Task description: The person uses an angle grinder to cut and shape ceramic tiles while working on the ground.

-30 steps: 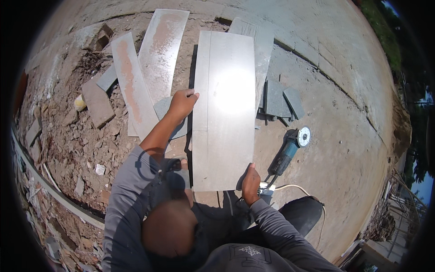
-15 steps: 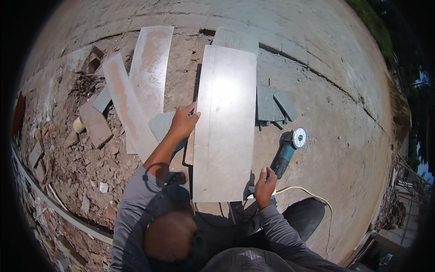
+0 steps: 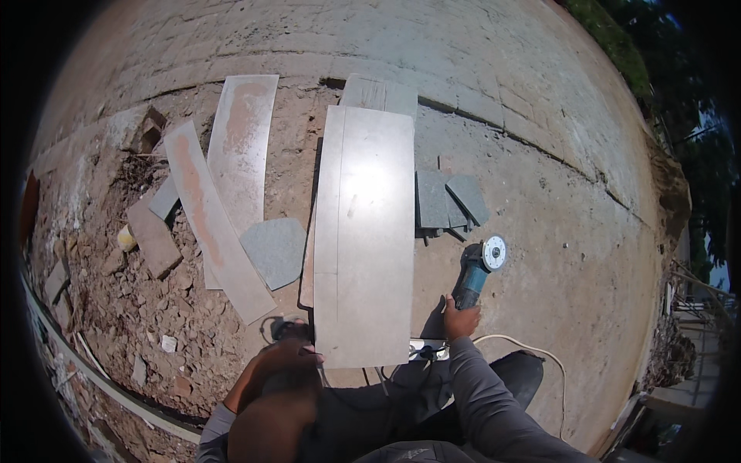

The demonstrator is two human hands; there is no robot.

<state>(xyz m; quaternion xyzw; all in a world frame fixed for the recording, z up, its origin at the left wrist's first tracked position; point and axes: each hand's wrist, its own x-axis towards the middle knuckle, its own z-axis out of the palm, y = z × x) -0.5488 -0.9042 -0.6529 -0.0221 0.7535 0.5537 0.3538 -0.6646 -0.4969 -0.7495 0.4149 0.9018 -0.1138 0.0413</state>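
Note:
A long pale grey tile (image 3: 374,255) lies in front of me with a thin line running along its left side. My right hand (image 3: 461,321) is closed round the rear of a teal and black angle grinder (image 3: 472,285), which rests on the ground right of the tile. A white disc (image 3: 493,253) is fitted at the grinder's far end. By the tile's near left corner is my left hand (image 3: 301,352), partly in shadow and blurred. Its fingertips are at the tile's edge, and I cannot make out their grip.
Tile strips (image 3: 245,147) and a narrower one (image 3: 204,212) lie on rubble at left, beside a grey-green slab (image 3: 274,251). Smaller slabs (image 3: 444,202) are stacked right of the tile. A white socket strip (image 3: 429,349) sits near me; a pale cable (image 3: 557,364) curves across the ground.
My left hand has slid from the tile's left edge back to its near corner. My right hand has reached forward and closed on the angle grinder. The view has shifted slightly.

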